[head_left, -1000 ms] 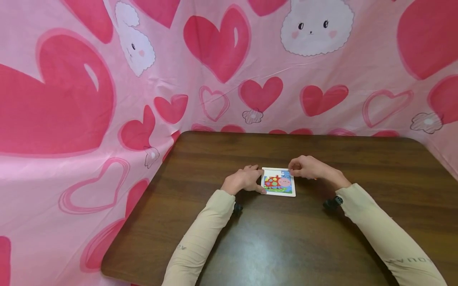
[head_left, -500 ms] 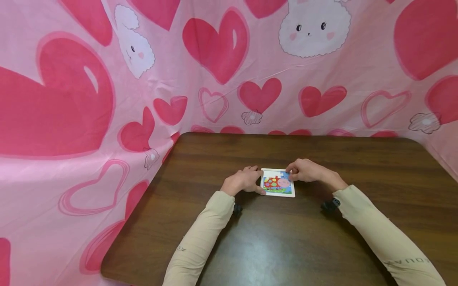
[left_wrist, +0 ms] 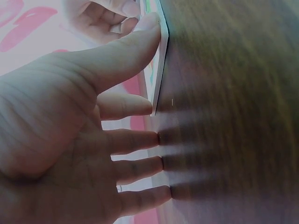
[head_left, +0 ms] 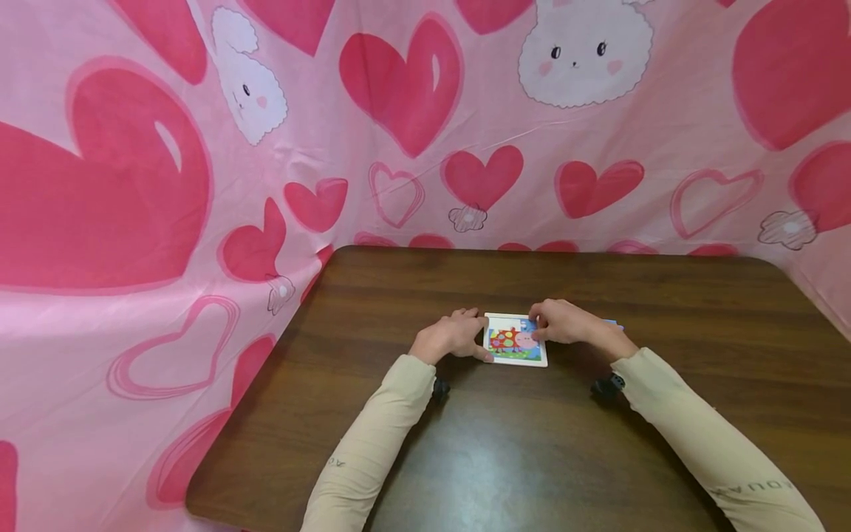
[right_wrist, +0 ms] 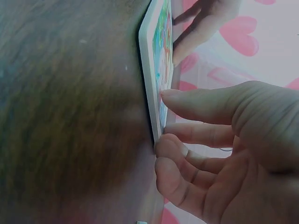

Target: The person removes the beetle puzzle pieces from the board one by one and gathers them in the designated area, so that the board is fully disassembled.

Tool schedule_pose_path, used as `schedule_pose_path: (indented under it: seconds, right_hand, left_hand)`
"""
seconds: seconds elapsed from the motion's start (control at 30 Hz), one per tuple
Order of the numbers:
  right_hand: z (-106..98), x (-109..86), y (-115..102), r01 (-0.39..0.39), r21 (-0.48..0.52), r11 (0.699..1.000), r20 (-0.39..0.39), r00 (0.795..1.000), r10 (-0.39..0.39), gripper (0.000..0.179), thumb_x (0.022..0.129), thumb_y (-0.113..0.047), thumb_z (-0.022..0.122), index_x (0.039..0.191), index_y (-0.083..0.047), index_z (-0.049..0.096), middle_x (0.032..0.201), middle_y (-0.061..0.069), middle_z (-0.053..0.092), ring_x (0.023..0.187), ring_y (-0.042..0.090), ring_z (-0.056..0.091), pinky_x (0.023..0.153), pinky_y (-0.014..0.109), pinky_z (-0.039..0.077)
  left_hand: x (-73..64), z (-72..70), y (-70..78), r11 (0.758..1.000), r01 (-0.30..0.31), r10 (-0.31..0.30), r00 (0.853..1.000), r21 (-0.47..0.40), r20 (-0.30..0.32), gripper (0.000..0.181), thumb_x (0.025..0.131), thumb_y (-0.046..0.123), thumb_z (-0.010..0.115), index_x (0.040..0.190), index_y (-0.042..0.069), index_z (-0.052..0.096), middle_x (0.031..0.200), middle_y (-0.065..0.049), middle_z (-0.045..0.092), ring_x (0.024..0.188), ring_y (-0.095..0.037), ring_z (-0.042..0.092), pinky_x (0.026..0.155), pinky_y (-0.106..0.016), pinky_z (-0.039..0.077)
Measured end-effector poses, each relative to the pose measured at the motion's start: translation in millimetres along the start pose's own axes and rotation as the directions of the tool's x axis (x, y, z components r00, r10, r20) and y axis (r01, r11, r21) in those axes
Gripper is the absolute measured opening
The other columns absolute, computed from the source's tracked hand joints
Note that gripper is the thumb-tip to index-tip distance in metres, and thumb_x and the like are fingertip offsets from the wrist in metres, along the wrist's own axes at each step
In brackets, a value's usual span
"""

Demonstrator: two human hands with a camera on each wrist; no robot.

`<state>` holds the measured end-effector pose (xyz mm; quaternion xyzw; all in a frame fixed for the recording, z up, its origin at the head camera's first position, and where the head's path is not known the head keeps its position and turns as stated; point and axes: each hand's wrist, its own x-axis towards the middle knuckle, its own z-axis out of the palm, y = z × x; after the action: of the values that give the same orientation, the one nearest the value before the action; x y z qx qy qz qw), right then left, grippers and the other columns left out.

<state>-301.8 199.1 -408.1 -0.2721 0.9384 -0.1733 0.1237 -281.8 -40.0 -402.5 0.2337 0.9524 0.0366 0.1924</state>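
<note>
A jigsaw puzzle (head_left: pixel 508 353) in a white frame lies flat on the brown table, its picture a red spotted animal with a pink face. White backing shows along its upper left part. My left hand (head_left: pixel 455 336) spans the left side; in the left wrist view the thumb (left_wrist: pixel 147 28) rests on the frame edge, the other fingers straight, several tips touching the table. My right hand (head_left: pixel 561 321) is over the upper right corner. Its thumb (right_wrist: pixel 187 100) and index finger press a mostly hidden blue puzzle piece against the board, while the other fingers curl at the frame's edge.
Something flat and blue (head_left: pixel 614 324) sticks out behind my right wrist on the table (head_left: pixel 505 443). A pink cloth (head_left: pixel 399 111) with hearts and rabbits hangs behind and left of the table. Dark wrist cameras (head_left: pixel 606 386) hang under both wrists.
My right hand has moved slightly left and toward me, its fingertips further onto the puzzle's upper right corner. The blue thing behind its wrist has come into view. My left hand stays put.
</note>
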Motion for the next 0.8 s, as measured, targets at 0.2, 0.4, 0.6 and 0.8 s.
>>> schedule_pose_path:
  seconds: [0.2,0.4,0.6,0.8]
  right_hand:
    - [0.1,-1.7,0.4,-0.003,-0.003,1.0,-0.008,1.0,0.003,0.033,0.088,-0.019,0.073,0.111,0.0,0.062,0.091,0.01,0.058,0.082,0.02,0.049,0.07,0.029,0.041]
    - [0.9,-2.7,0.5,0.001,0.013,1.0,-0.026,1.0,-0.001,0.033,0.087,-0.02,0.074,0.109,-0.001,0.059,0.093,0.011,0.055,0.085,0.021,0.048,0.071,0.03,0.041]
    - [1.4,-1.7,1.0,-0.005,0.023,1.0,-0.04,0.999,0.005,0.034,0.086,-0.02,0.076,0.109,-0.004,0.057,0.095,0.01,0.055,0.086,0.021,0.049,0.074,0.032,0.044]
    - [1.3,0.1,0.8,0.007,0.013,1.0,-0.06,0.998,-0.006,0.033,0.085,-0.018,0.077,0.106,-0.005,0.054,0.094,0.009,0.055,0.083,0.021,0.05,0.074,0.033,0.044]
  left_hand:
    - [0.0,-0.3,0.4,1.0,-0.001,0.001,1.0,-0.005,0.004,0.08,0.086,0.053,0.069,0.152,0.02,0.037,0.163,-0.008,0.024,0.15,-0.029,0.022,0.12,-0.049,0.027]
    - [-0.7,-0.6,0.5,1.0,0.004,-0.004,1.0,-0.016,0.006,0.081,0.086,0.052,0.07,0.152,0.02,0.037,0.163,-0.008,0.025,0.15,-0.028,0.021,0.12,-0.049,0.026]
    - [-0.8,-0.2,0.5,1.0,0.006,-0.006,1.0,-0.012,0.002,0.081,0.085,0.053,0.07,0.152,0.02,0.037,0.163,-0.007,0.025,0.15,-0.028,0.022,0.12,-0.048,0.026]
    - [-0.1,-0.2,0.9,1.0,0.011,-0.011,1.0,-0.014,-0.002,0.082,0.085,0.053,0.07,0.152,0.02,0.037,0.163,-0.007,0.025,0.15,-0.028,0.023,0.12,-0.048,0.027]
